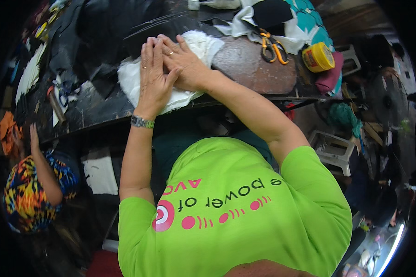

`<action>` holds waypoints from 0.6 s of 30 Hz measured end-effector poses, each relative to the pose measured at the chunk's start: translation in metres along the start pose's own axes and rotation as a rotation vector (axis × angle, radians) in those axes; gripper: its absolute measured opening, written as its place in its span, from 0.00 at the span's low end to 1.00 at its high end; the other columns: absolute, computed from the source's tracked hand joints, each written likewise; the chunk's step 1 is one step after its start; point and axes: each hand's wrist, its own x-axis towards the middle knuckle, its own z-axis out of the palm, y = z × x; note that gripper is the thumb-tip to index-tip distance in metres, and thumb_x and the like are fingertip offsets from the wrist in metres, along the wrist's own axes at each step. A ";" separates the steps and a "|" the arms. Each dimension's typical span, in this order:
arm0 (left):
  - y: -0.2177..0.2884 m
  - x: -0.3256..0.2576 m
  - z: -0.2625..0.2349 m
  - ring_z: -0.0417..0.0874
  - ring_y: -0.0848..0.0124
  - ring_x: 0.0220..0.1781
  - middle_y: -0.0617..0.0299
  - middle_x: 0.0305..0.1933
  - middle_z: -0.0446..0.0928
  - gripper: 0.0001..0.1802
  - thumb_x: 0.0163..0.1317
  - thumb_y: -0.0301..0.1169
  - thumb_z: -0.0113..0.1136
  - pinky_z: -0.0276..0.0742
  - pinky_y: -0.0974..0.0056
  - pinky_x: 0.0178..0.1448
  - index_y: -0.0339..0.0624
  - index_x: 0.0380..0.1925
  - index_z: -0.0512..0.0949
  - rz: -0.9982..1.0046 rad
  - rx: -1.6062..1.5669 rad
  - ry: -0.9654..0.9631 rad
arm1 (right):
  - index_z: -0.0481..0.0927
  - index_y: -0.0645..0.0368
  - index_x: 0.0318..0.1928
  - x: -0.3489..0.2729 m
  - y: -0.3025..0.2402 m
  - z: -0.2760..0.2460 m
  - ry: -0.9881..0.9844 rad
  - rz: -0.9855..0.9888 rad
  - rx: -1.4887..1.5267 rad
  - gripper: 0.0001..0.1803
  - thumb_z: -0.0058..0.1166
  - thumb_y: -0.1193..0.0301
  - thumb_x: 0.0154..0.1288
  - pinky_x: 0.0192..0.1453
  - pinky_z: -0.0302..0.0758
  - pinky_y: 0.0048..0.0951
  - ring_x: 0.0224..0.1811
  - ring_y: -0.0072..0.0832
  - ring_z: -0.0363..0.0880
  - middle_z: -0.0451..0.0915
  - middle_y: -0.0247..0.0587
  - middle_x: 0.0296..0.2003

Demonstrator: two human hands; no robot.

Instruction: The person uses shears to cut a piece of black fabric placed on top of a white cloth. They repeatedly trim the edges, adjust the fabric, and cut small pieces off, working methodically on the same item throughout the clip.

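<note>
2 hands, the left hand point(155, 85) and the right hand point(185, 67), lie open and flat, side by side, on the white cloth point(205, 48) in the upper middle of the frame; neither grips it; the cloth sits directly beneath both, so neither hand is clearly nearer; its long axis seems to slant toward the upper right; left fingers point to the top, right fingers to the upper left; a brown board point(259, 69) lies just beside its right end.

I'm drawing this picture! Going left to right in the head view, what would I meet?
Colourful shirt, wearer's left hand, right hand, orange-and-black scissors, yellow tub.
</note>
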 end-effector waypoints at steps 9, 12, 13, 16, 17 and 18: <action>-0.006 -0.001 0.013 0.42 0.48 0.80 0.49 0.79 0.47 0.44 0.64 0.56 0.55 0.41 0.46 0.78 0.50 0.74 0.54 0.070 0.230 -0.038 | 0.52 0.58 0.75 -0.018 -0.003 -0.005 -0.004 0.214 0.097 0.45 0.53 0.56 0.60 0.77 0.37 0.58 0.79 0.52 0.37 0.43 0.53 0.76; -0.002 -0.001 0.009 0.43 0.48 0.80 0.49 0.78 0.48 0.40 0.65 0.54 0.55 0.42 0.47 0.78 0.51 0.73 0.57 0.070 0.208 -0.044 | 0.58 0.59 0.72 -0.023 0.001 -0.018 0.060 0.198 0.294 0.41 0.57 0.66 0.59 0.76 0.47 0.54 0.76 0.49 0.48 0.52 0.54 0.73; -0.002 -0.001 0.006 0.43 0.47 0.80 0.49 0.78 0.48 0.39 0.66 0.53 0.54 0.43 0.48 0.78 0.51 0.72 0.59 0.058 0.206 -0.055 | 0.60 0.59 0.71 -0.025 0.001 -0.024 0.088 0.184 0.377 0.39 0.58 0.69 0.59 0.75 0.51 0.53 0.75 0.47 0.53 0.57 0.54 0.71; -0.001 0.000 -0.010 0.46 0.47 0.79 0.48 0.77 0.51 0.29 0.70 0.49 0.51 0.45 0.50 0.78 0.47 0.66 0.69 -0.005 0.004 -0.102 | 0.65 0.60 0.66 -0.040 -0.006 -0.048 0.259 0.259 0.788 0.34 0.59 0.77 0.58 0.69 0.64 0.41 0.65 0.38 0.69 0.71 0.48 0.60; 0.002 0.001 -0.013 0.59 0.50 0.75 0.47 0.72 0.63 0.21 0.71 0.41 0.52 0.55 0.54 0.75 0.44 0.59 0.76 0.013 -0.035 -0.002 | 0.67 0.62 0.65 -0.039 -0.011 -0.051 0.321 0.387 1.114 0.24 0.50 0.67 0.72 0.65 0.68 0.35 0.56 0.30 0.76 0.79 0.44 0.51; 0.006 0.000 -0.016 0.64 0.52 0.72 0.48 0.69 0.67 0.20 0.70 0.39 0.53 0.59 0.55 0.73 0.44 0.58 0.77 -0.041 -0.132 0.033 | 0.66 0.62 0.66 -0.041 -0.013 -0.059 0.327 0.432 1.290 0.24 0.47 0.64 0.74 0.63 0.69 0.33 0.53 0.29 0.77 0.79 0.45 0.47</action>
